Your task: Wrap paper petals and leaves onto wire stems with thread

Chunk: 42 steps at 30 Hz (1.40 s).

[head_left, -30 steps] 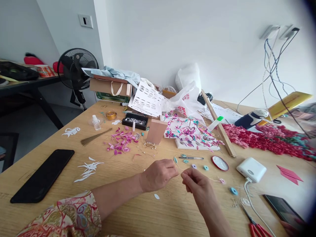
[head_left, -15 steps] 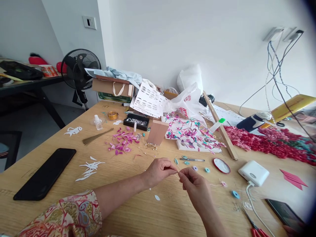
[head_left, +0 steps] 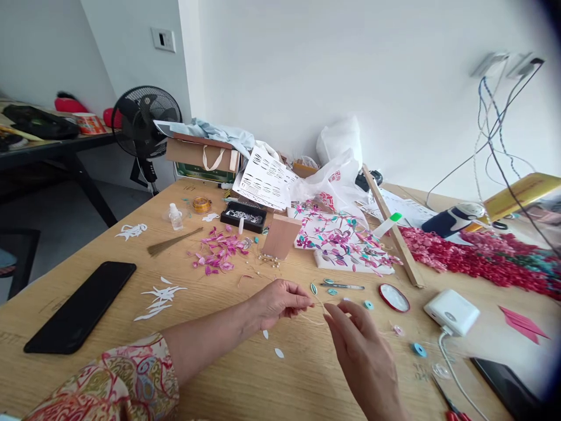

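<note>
My left hand (head_left: pixel 283 304) is closed, thumb and forefinger pinching a thin pale thread (head_left: pixel 312 321). Some of that thread loops loosely below the fingertips. My right hand (head_left: pixel 362 339) is just to the right, its fingers curled and the fingertips at the thread. A small gap separates the two hands. Right behind them lies a teal-edged leaf piece (head_left: pixel 314 289), beside a slim pen-like tool (head_left: pixel 344 286). Two white petal-shaped pieces, one of them a cut-out (head_left: pixel 279 353), lie on the table in front of my left hand.
Pink petals (head_left: pixel 219 251), white paper strips (head_left: pixel 158 301) and a black phone-like slab (head_left: pixel 81 307) lie to the left. Beyond stand a wooden block (head_left: pixel 281 237) and flower sprays on white foam (head_left: pixel 355 263). To the right are thread spools (head_left: pixel 419 349), a white charger (head_left: pixel 451 311) and red-handled scissors (head_left: pixel 453 409).
My right hand has moved slightly right and its fingers have spread from the tight pinch. The hands are farther apart, and a loop of thread now shows between them. The view has shifted slightly.
</note>
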Motion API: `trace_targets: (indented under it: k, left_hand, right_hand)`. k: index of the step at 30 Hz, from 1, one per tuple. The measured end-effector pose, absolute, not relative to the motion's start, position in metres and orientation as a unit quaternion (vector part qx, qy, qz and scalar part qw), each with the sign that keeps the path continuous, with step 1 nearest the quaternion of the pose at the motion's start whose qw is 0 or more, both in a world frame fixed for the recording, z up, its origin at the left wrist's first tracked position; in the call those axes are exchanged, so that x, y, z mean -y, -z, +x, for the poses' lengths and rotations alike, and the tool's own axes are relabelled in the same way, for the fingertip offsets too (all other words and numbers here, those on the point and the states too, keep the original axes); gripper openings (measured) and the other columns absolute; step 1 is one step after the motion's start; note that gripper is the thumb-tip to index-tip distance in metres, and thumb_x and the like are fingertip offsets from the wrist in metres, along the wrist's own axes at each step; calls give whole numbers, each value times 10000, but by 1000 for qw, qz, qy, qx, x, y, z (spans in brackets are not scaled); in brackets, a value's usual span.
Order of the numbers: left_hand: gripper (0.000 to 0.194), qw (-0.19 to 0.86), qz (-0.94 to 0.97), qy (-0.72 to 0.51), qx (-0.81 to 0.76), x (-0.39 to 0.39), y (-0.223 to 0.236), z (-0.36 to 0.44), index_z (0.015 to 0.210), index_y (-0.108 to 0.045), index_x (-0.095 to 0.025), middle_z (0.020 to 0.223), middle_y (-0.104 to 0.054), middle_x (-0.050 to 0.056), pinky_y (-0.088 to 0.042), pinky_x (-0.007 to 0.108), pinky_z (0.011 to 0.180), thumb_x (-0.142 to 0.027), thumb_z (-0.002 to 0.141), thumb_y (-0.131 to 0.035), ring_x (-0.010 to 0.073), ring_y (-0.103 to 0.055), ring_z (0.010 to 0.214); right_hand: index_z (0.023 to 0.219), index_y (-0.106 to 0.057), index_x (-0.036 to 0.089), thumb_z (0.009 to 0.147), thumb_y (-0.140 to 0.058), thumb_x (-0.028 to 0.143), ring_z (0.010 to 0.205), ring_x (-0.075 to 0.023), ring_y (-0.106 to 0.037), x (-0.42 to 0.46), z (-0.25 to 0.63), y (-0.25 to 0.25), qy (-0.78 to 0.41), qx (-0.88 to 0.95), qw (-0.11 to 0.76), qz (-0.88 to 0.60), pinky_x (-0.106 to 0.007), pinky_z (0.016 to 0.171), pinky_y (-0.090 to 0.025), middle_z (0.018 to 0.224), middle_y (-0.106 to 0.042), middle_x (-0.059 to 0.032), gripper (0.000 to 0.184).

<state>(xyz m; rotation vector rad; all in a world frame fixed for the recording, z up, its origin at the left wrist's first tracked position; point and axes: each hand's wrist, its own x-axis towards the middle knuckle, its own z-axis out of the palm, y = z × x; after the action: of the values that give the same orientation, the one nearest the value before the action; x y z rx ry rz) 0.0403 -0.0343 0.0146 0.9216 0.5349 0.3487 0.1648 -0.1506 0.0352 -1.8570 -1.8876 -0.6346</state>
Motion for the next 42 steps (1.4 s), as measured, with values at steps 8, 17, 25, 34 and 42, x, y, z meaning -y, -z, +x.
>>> trace_targets:
  k: [8,17,25,34,42]
  left_hand:
    - [297,839,450,-166,-256,35,-13,42,626,-597,-105,507,-493,-35,-253,206,490,-339,491,-722,47,-386,470]
    - [316,826,467,-170,-267,35,-16,41,618,-599,-104,502,-494,-33,-245,208,485,-368,489,-714,52,-386,477]
    - [154,640,678,-269,-241,41,-10,45,652,-612,-116,563,-486,-18,-326,202,531,-262,690,-584,77,-430,550]
    - [178,422,823,-331,-189,39,-3,44,646,-606,-132,624,-496,16,-347,224,602,-182,768,-487,112,-453,642]
    - [265,827,474,-160,-256,30,-12,41,623,-591,-109,505,-480,-36,-249,200,482,-339,541,-694,50,-381,476]
  right_hand:
    - [753,-577,224,785,-333,155,611,-136,-553,149,169,-35,233,702,84,-668,-218,469,-349,809,-573,-32,256]
    - [878,-546,189,839,-305,131,744,-127,-616,146,177,-18,181,740,190,-620,-196,524,-419,1003,-618,-61,251]
    - [663,-510,209,787,-413,268,472,-116,-540,140,163,-24,-55,569,355,-740,-211,462,-405,527,-568,22,168]
    - [634,-476,194,726,-476,389,359,-98,-471,131,169,-20,-248,421,442,-752,-205,341,-356,507,-553,15,215]
    - [1022,-528,221,839,-401,233,807,-153,-615,146,169,-30,129,718,264,-631,-217,551,-473,1063,-593,-71,223]
